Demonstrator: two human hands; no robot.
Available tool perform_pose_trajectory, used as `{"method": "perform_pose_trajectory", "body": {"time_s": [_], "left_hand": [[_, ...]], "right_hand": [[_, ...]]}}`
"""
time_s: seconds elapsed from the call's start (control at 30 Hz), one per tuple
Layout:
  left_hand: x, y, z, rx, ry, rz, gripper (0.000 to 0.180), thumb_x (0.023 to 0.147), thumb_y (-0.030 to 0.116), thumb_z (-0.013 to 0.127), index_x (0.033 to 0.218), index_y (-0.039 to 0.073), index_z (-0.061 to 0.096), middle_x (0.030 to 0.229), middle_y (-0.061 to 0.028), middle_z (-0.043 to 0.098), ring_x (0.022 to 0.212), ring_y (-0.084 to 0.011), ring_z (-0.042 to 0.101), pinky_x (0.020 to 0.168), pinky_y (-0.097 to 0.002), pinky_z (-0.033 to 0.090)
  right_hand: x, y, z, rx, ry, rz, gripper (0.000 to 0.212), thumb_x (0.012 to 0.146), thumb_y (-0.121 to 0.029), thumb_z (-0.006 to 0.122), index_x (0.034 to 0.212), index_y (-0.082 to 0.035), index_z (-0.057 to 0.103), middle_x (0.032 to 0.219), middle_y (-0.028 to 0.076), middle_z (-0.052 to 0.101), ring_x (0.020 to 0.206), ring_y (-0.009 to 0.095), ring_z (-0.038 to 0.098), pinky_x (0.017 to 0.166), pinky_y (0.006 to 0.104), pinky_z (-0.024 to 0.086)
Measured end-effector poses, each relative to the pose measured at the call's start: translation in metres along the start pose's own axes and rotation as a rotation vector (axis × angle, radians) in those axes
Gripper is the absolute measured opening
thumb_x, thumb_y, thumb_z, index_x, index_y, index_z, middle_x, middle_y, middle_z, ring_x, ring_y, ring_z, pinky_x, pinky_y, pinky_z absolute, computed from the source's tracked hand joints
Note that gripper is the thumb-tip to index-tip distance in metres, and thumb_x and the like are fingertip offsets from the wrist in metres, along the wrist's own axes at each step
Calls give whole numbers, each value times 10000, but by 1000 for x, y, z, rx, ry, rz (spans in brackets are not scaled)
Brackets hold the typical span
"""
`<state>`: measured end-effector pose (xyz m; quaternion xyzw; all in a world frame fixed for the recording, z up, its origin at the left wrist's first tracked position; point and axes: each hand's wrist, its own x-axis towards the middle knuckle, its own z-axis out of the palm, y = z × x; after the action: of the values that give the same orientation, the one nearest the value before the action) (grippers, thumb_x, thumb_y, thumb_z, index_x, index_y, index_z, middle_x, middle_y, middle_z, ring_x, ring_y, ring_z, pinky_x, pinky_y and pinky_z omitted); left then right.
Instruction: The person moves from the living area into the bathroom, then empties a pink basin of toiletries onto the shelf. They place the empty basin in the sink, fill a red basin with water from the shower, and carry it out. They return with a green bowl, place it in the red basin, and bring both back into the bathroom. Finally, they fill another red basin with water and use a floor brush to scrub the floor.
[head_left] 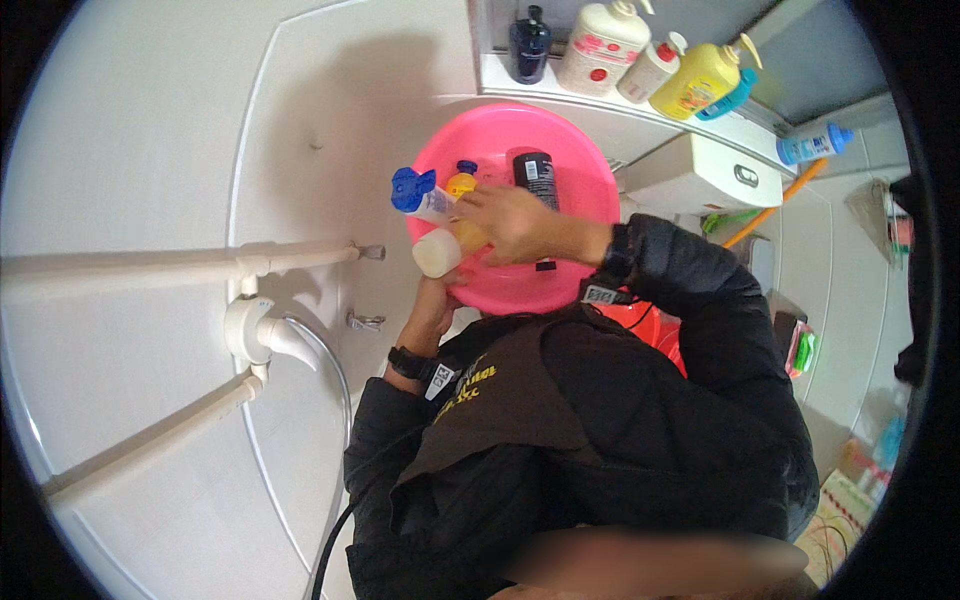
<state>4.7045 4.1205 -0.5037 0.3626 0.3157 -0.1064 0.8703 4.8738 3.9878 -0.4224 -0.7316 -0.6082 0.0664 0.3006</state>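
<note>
A round pink basin [590,160] is in front of me with several bottles in it. My left hand [436,304] grips the basin's near left rim, its fingers partly hidden. Over the basin, my right hand [508,222] curls its fingers around a yellowish bottle with a pale cap [437,253], which lies tilted toward the left rim. A white bottle with a blue cap [413,192] sticks out over that rim, against my right fingertips. Behind them is a small yellow bottle with a dark blue cap [462,180]. A black bottle [537,175] lies further right, partly behind my hand.
A ledge [550,88] at the back holds a dark blue bottle [530,47], white pump bottles [603,45] and a yellow pump bottle [697,80]. White pipes [180,262] with a valve [250,330] run along the left wall. A white box [690,175] is at right.
</note>
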Motion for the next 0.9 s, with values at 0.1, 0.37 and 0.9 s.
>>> {"method": "perform_pose_trajectory", "body": {"time_s": [0.1,0.37,0.9], "left_hand": [[-1,-2,6,-2,14,-2,535,722,35,567,1251,62,493,1055,-59,595,888,-212,639,677,-405,576],[6,1,5,43,-117,-1,431,705,24,539,1131,-37,538,1062,-123,620,971,-289,635,821,-440,548],[27,15,22,37,-68,-61,217,675,22,585,889,-16,591,1038,-143,613,985,-300,634,819,-458,566]], "right_hand": [[-13,-4,21,-117,55,-18,557,653,-234,702,1153,-41,554,1008,165,621,967,377,606,811,448,509],[-44,-21,-36,121,245,276,546,602,-242,746,1084,-51,573,913,170,635,875,390,616,759,458,509],[-269,97,-267,-262,1211,977,561,570,-155,855,1050,25,625,990,155,705,917,235,688,842,350,519]]}}
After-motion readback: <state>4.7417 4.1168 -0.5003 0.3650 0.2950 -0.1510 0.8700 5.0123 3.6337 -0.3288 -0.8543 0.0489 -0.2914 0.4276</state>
